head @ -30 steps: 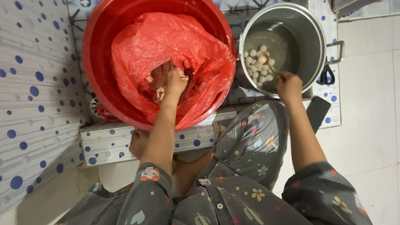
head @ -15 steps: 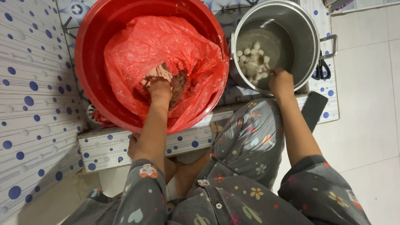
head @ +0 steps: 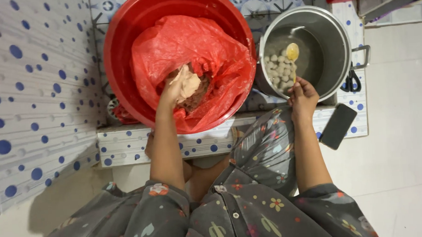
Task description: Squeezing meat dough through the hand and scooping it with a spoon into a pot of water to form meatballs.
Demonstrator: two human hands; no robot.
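My left hand (head: 174, 89) is inside a red plastic bag (head: 189, 53) that lines a big red basin (head: 122, 46), and it grips a pale lump of dough (head: 189, 83) lifted from the brownish mass there. My right hand (head: 302, 96) holds a spoon (head: 292, 53) whose yellowish bowl is over the water in a steel pot (head: 330, 30). Several small pale balls (head: 279, 68) float in the pot next to the spoon.
A dark phone (head: 338, 125) lies on the tiled ledge (head: 126, 143) at the right, by the pot. Scissors (head: 351, 81) rest beside the pot's handle. A dotted tile wall (head: 29, 93) is at the left, a white tiled floor (head: 402, 148) at the right.
My left hand has pulled up out of the bag with a lump of dough. My right hand has brought the spoon over the pot's water.
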